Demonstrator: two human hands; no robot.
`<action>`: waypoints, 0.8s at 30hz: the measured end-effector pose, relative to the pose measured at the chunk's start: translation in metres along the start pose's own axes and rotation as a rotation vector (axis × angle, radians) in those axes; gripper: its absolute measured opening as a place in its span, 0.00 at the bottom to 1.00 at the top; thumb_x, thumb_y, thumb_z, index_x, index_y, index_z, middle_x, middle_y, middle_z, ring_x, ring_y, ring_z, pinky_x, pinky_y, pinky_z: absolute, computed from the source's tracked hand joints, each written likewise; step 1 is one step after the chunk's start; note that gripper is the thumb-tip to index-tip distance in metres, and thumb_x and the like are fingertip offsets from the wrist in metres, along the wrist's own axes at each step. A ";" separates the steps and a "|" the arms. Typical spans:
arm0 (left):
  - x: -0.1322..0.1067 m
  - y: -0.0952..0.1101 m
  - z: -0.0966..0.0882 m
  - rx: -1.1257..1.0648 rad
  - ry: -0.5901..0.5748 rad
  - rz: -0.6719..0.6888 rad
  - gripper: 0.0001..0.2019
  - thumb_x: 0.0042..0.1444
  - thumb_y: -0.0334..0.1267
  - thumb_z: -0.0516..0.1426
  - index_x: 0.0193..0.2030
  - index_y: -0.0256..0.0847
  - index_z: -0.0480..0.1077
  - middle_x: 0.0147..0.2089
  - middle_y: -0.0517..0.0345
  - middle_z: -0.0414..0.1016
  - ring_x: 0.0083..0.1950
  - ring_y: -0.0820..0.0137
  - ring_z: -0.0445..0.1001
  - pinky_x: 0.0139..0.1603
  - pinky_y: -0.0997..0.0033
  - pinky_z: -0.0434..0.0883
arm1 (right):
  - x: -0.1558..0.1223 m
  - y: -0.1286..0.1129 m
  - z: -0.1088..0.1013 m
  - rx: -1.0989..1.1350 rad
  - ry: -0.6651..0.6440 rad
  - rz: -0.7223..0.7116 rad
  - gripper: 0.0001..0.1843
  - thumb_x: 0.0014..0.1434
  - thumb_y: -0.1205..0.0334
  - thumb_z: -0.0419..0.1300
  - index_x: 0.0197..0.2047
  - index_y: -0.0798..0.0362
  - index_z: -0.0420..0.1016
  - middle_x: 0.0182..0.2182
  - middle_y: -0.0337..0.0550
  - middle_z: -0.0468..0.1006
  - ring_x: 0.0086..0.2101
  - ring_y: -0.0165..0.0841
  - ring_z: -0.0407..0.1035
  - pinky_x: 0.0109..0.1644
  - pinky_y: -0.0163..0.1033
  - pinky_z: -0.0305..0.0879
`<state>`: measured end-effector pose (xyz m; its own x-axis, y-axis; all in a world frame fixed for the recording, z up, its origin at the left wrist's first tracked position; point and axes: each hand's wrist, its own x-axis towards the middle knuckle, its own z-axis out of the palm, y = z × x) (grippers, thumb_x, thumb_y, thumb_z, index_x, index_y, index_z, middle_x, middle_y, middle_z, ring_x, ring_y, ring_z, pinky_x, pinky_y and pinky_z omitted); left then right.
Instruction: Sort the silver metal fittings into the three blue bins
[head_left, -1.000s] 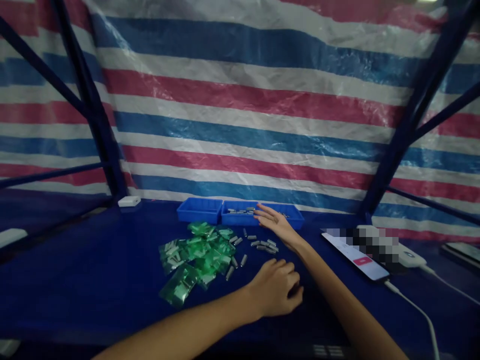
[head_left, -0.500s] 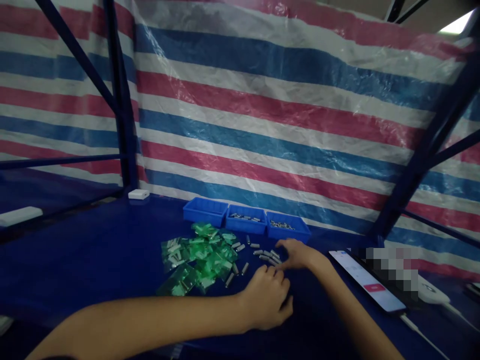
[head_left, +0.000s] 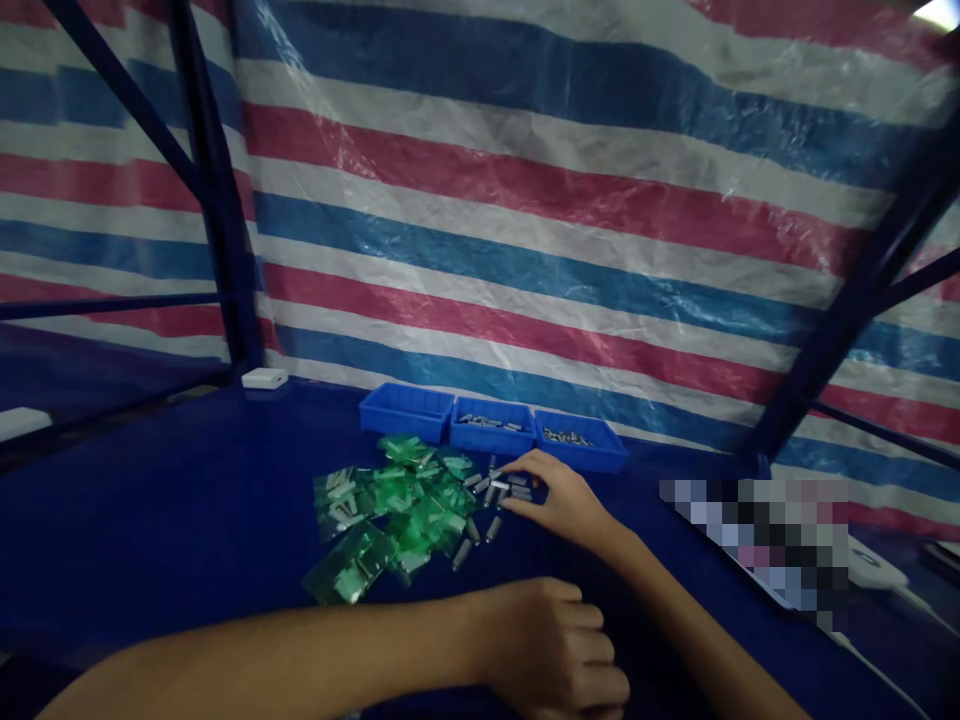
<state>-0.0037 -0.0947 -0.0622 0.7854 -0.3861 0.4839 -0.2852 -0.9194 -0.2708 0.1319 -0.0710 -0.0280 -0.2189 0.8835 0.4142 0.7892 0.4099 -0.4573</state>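
Observation:
My right hand (head_left: 562,498) reaches over the dark blue table, thumb and forefinger apart around a loose cluster of small silver metal cylinders (head_left: 517,494). Its fingertips are at the cluster's right edge. My left hand (head_left: 555,645) is closer to me, its fingers curled into a fist; whatever it may hold is hidden. Left of the cylinders lies a heap of small green-tinted clear bags (head_left: 409,510) with light-coloured pieces inside. A few single cylinders (head_left: 462,554) lie between the heap and my hands.
Three blue bins stand in a row behind: the left bin (head_left: 405,422), the middle bin (head_left: 491,440) with metal pieces, and the right bin (head_left: 577,457) with small metal parts. A phone (head_left: 750,565) and cable are at right. A white box (head_left: 264,379) sits at the back left.
My right hand has moved left onto the cylinders, which now sit bunched nearer the green bags. My left hand has drawn back toward me, away from the right. The view has shifted slightly.

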 end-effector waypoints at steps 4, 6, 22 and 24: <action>-0.001 -0.001 0.000 -0.060 -0.020 0.071 0.07 0.53 0.42 0.55 0.29 0.42 0.67 0.23 0.65 0.70 0.26 0.74 0.63 0.28 0.71 0.58 | -0.002 -0.024 0.014 0.194 -0.186 -0.202 0.17 0.47 0.50 0.65 0.38 0.50 0.77 0.32 0.38 0.76 0.32 0.29 0.67 0.37 0.34 0.62; -0.002 -0.002 0.000 -0.081 -0.035 0.077 0.06 0.51 0.41 0.56 0.31 0.42 0.68 0.25 0.64 0.71 0.28 0.73 0.65 0.30 0.70 0.59 | -0.002 -0.030 0.023 0.205 -0.244 -0.273 0.15 0.47 0.51 0.65 0.36 0.49 0.78 0.31 0.37 0.76 0.32 0.28 0.67 0.39 0.34 0.61; -0.003 -0.016 -0.009 0.023 0.015 -0.277 0.11 0.48 0.41 0.53 0.19 0.40 0.65 0.18 0.60 0.67 0.25 0.72 0.61 0.32 0.66 0.61 | 0.004 -0.011 0.017 -0.330 -0.173 0.008 0.08 0.55 0.56 0.59 0.37 0.47 0.75 0.39 0.41 0.74 0.42 0.36 0.65 0.47 0.42 0.58; -0.004 -0.020 -0.008 0.094 0.034 -0.376 0.11 0.49 0.40 0.52 0.20 0.39 0.67 0.19 0.57 0.69 0.28 0.70 0.64 0.35 0.65 0.63 | 0.002 -0.006 0.018 -0.334 -0.162 0.056 0.12 0.56 0.58 0.57 0.44 0.47 0.73 0.42 0.43 0.73 0.44 0.37 0.65 0.48 0.43 0.58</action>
<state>-0.0055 -0.0748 -0.0525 0.8066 -0.0268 0.5905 0.0721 -0.9871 -0.1432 0.1164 -0.0673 -0.0384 -0.2370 0.9379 0.2534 0.9402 0.2871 -0.1832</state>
